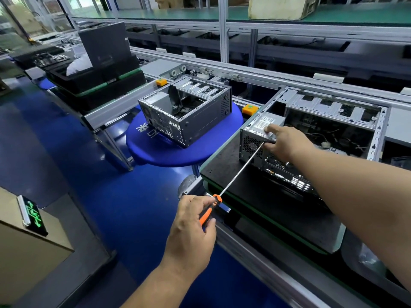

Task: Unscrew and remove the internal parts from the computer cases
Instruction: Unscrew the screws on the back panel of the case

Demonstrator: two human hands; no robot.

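An open computer case [333, 112] lies on a black pallet [226, 165] at the right, its rear panel facing me. A grey power supply [258, 127] sits in its near left corner. My right hand [287, 143] reaches across and grips the top edge of that power supply, thumb on its label. My left hand [191, 227] grips the orange and black handle of a long screwdriver [238, 172]. The shaft slants up to the right and its tip meets the rear panel by my right hand's fingers. A second, emptied case [189, 114] rests on a round blue stool [169, 150].
Dark pallets and a black panel [104, 45] stand stacked at the back left. Two orange stoppers [250, 108] sit on the conveyor rail [244, 74]. A cardboard box with a green lit sign [33, 213] is at the lower left. The floor is blue.
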